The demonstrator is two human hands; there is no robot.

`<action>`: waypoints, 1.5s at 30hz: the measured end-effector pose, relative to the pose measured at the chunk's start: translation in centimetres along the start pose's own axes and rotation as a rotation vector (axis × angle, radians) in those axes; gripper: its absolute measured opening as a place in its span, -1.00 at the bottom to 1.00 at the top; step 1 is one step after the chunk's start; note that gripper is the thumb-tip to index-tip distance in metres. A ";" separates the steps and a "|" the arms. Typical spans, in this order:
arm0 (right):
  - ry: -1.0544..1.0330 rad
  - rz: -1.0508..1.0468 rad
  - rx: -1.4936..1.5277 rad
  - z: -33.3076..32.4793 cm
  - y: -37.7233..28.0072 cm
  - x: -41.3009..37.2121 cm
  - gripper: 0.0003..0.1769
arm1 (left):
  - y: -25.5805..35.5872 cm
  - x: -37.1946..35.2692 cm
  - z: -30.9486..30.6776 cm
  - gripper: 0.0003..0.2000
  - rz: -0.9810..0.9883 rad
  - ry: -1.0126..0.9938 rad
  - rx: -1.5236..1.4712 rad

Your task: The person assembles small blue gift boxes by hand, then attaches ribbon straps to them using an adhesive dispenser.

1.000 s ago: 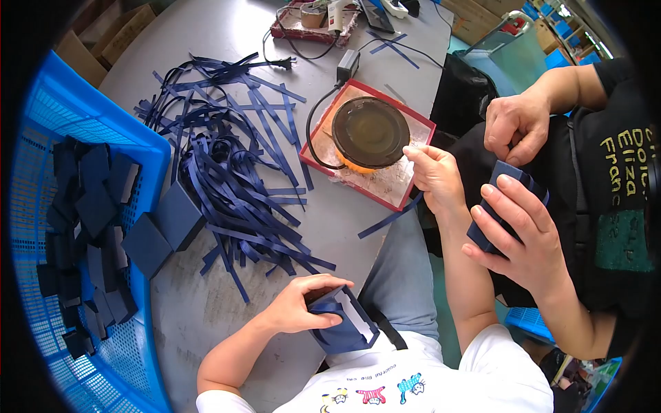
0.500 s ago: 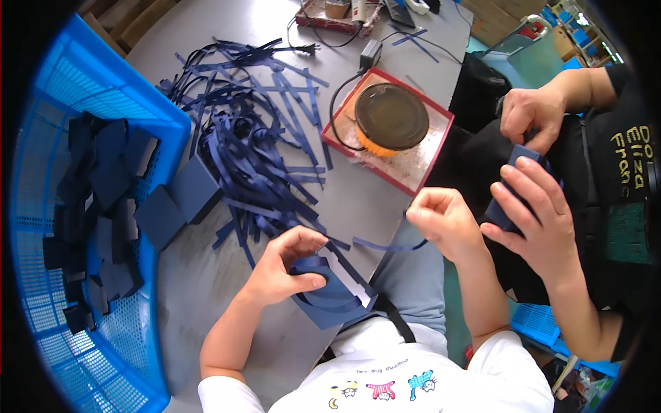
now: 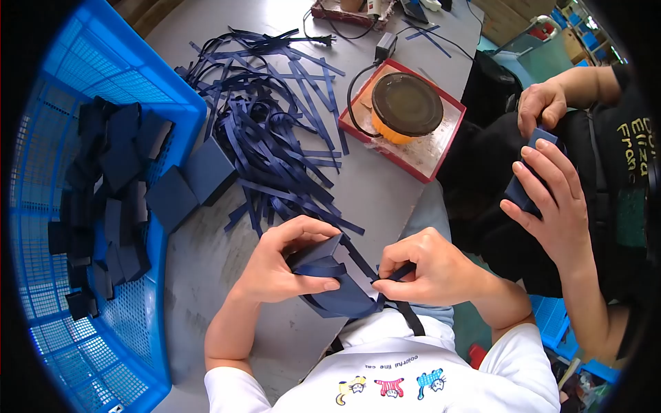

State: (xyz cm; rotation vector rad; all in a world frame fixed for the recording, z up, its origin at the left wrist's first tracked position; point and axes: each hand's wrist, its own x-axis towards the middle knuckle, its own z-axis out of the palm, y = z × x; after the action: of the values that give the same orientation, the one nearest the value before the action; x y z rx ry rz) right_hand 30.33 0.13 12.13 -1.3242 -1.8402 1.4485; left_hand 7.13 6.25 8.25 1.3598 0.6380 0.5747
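Note:
My left hand is closed around a dark blue cardboard box, thumb on the near face and fingers behind its far edge. The box is tilted over my lap at the table's edge, its white inner side showing, and a loop of blue ribbon lies across its front. At the box's right end, my right hand pinches a dark blue ribbon between thumb and bent fingers. Beyond my left hand lies a tangled heap of cut blue ribbons on the grey table.
On the left stands a blue plastic crate with many dark blue boxes inside. Another blue box leans open by its rim. A round dark-topped pot sits in a red tray. At right, a co-worker's hands hold a blue box.
My right hand has moved left and down to the box, bringing the ribbon to its right end. My left hand still grips the box. The whole view has shifted slightly.

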 end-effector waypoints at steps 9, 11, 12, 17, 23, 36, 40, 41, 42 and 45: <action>0.084 -0.028 -0.175 0.4 -0.4 0.3 -0.85 | 0.2 -0.1 0.1 -0.47 0.035 0.018 0.022; 0.116 -0.042 -0.214 0.8 0.2 0.3 -0.85 | 0.2 -0.1 0.2 -0.48 0.070 0.019 0.072; 0.148 -0.055 -0.252 1.0 0.4 0.3 -0.85 | 0.3 0.0 0.2 -0.48 0.105 0.020 0.122; 0.400 -0.324 -0.437 -0.4 1.0 0.7 -0.77 | -0.6 -0.1 -0.2 -0.50 0.024 0.081 0.020; 0.367 0.069 0.309 1.5 4.6 -1.5 -0.83 | -0.8 0.7 -0.1 -0.51 0.030 0.162 -0.044; 0.966 -0.117 0.984 -2.3 5.9 1.6 -0.76 | -2.4 -0.2 -1.8 -0.55 -0.117 0.319 0.062; 1.110 -0.026 1.366 -4.2 5.1 2.5 -0.79 | -2.5 1.4 -0.1 -0.53 -0.145 0.221 0.142; 0.973 -0.041 1.255 -4.9 6.8 2.0 -0.79 | -2.7 2.0 0.5 -0.54 -0.151 0.185 0.082; 0.838 -0.055 1.141 -5.5 7.4 2.0 -0.79 | -3.0 2.6 1.1 -0.54 -0.157 0.148 0.023; 0.910 0.025 0.927 -6.9 8.3 2.8 -0.78 | -3.3 4.6 2.6 -0.55 -0.149 0.038 0.032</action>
State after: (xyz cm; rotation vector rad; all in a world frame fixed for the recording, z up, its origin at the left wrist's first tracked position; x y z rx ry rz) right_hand 37.98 5.85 6.40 -1.1656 -0.4620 1.1419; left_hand 12.19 7.26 4.84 1.3206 0.7753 0.4725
